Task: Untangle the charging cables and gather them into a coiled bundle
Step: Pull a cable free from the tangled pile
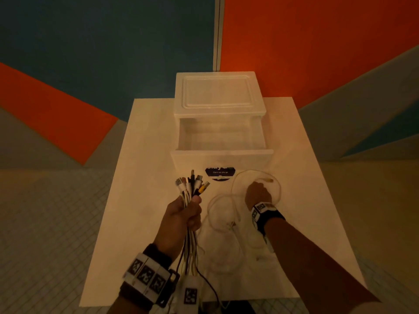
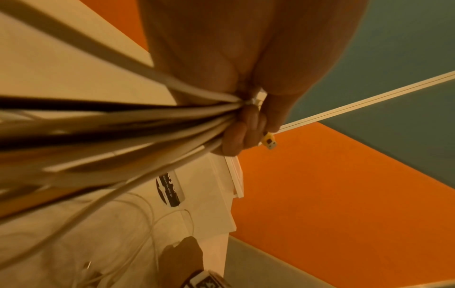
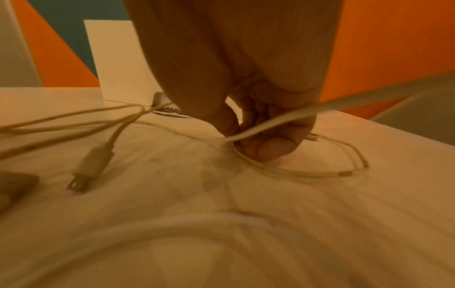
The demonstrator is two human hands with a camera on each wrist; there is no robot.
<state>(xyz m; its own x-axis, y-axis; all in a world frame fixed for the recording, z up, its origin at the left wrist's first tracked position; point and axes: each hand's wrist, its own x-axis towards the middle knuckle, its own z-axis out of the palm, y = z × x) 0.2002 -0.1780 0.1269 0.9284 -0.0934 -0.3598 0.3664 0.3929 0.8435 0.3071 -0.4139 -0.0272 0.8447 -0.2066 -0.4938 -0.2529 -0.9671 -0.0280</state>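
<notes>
While the left hand (image 1: 182,217) is gripping a bunch of cables (image 1: 191,189) upright, plugs fanning above the fist and cords trailing below the wrist, the right hand (image 1: 258,193) is reaching down to the table (image 1: 140,177), its fingers (image 3: 268,148) curling round a white cable (image 3: 278,120). Loose white cable loops (image 1: 223,214) are lying between the hands, near an open white drawer box (image 1: 220,123).

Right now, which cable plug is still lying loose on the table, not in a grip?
The white USB plug, flat on the table; the other plugs fan from the left hand.
</notes>
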